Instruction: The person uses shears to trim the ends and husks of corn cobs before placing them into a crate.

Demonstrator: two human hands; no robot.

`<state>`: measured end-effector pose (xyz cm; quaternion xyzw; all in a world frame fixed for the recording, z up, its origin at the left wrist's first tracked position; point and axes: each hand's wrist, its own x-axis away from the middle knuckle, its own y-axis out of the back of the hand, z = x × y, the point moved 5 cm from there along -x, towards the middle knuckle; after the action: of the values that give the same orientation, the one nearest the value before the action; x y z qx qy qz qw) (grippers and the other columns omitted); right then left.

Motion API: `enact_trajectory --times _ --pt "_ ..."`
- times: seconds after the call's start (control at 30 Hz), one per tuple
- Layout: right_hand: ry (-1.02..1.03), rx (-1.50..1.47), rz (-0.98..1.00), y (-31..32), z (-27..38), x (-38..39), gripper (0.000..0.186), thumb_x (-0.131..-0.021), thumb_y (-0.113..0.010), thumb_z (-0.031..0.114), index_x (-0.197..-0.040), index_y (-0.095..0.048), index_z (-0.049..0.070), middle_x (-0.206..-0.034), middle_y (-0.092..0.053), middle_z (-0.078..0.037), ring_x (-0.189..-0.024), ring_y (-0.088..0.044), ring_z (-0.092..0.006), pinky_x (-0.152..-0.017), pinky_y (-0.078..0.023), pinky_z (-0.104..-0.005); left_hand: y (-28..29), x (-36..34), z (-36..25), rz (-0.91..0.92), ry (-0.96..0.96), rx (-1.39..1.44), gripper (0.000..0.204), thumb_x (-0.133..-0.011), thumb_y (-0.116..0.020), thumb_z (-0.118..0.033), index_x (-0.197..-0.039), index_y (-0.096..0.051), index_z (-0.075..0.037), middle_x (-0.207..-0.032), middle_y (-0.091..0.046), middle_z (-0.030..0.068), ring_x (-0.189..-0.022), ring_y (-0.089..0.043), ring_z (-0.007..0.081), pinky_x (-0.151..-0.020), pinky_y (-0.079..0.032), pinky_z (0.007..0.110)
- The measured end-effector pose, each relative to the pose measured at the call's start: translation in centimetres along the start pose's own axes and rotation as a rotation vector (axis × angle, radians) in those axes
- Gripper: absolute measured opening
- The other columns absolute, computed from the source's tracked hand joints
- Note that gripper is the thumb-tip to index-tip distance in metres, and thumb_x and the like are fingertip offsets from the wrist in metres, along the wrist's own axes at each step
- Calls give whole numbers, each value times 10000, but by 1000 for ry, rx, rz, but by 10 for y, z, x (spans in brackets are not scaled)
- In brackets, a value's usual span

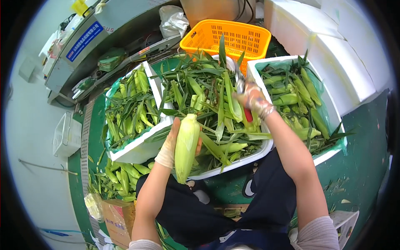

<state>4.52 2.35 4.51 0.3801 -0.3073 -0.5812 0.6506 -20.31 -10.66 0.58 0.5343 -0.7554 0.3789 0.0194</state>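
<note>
An ear of corn (187,146) in pale green husk, its trimmed end upward, stands nearly upright in my left hand (167,146). That hand wears a light glove and wraps the ear from behind and the side. My right hand (254,100), in a stained glove, grips pruning shears (240,83) with a red handle; the blades point away from me and are slightly blurred. Both hands are over a large white tub (208,172) heaped with cut husks and leaves (183,91). The right hand is apart from the ear.
Foam boxes of corn flank the tub, a left box (137,152) and a right box (333,110), lined with green plastic. An orange crate (227,27) stands behind. More corn (123,179) lies on the floor beside a cardboard box (116,221). White foam boxes (341,62) are stacked far right.
</note>
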Motion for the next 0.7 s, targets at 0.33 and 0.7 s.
enact_trajectory --times 0.33,0.7 --pt "226 -383 4 -48 88 48 319 -839 -626 270 -917 -503 -15 -756 -616 -215 -718 -623 -366 -611 -494 -416 -15 -37 20 28 182 -77 789 -815 -383 -759 -1031 -593 -30 -695 -606 212 -520 -595 322 -453 -505 400" --pt "125 -371 -338 -42 66 48 340 -826 -581 274 -981 -446 4 -838 -574 -228 -755 -594 -385 -666 -476 -479 12 -48 -39 -284 -389 487 771 -679 -605 -757 -962 -567 -40 -838 -616 127 -744 -610 267 -699 -532 402"
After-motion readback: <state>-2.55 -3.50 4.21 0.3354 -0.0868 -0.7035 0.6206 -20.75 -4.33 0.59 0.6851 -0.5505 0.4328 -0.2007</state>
